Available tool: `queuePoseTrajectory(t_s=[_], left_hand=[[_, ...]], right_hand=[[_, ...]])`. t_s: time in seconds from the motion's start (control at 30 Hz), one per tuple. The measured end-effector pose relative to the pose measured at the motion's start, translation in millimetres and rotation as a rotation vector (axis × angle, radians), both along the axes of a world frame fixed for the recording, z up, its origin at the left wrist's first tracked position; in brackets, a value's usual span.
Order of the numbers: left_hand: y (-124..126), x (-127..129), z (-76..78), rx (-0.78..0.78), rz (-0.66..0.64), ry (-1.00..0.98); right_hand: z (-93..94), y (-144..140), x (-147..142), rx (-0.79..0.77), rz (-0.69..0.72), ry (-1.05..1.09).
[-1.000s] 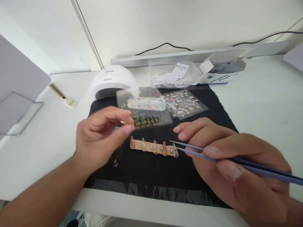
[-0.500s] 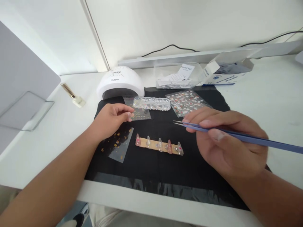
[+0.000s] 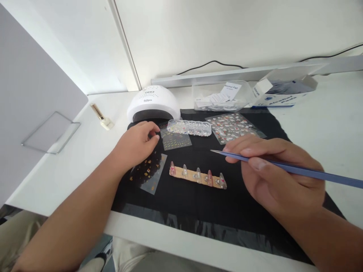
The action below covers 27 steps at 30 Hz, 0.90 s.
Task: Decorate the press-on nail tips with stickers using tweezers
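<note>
My right hand (image 3: 276,170) grips blue tweezers (image 3: 300,172), whose closed tips point left above the black mat (image 3: 198,200). Below the tips lies a tan strip with several fake nails (image 3: 197,176) standing on it. My left hand (image 3: 134,145) rests on the mat with its fingers loosely curled, holding nothing, its fingertips just left of a clear sticker sheet with gold marks (image 3: 176,139). Another clear sheet with gold stickers (image 3: 149,172) lies below that hand.
A white nail lamp (image 3: 153,104) stands at the mat's back left. A clear gem box (image 3: 189,127), a flowery sticker sheet (image 3: 232,126), a clear tub of pads (image 3: 219,98), an alcohol pad box (image 3: 283,92) and a small gold-capped bottle (image 3: 102,116) lie around.
My left hand has set the gold-marked sticker sheet down beside the gem box and let go. My right hand has lifted the tweezers up from the nail strip.
</note>
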<state>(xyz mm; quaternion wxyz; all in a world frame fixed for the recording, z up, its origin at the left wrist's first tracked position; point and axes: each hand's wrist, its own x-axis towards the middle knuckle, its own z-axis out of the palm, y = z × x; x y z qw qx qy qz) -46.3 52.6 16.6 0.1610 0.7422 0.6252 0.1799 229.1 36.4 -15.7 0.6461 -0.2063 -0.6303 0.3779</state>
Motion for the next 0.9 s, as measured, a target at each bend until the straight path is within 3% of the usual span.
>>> queuePoseTrajectory(t_s=[0.23,0.43,0.63,0.9], left_hand=[[-19,-12,20.4,-0.271,-0.280,0.317],[-21,-1,18.1,-0.337,-0.343,0.534],[-17,-1,15.9,-0.335,-0.375,0.552],[-10,-2,16.4,-0.390,-0.336,0.362]], right_hand=[[-2.1,0,1,-0.021,0.022,-0.013],[3.6,-3,-2,-0.053,0.000,-0.016],[7.1,-4,-3,-0.058,-0.032,-0.032],[1.9,-1,0,-0.001,-0.003,-0.036]])
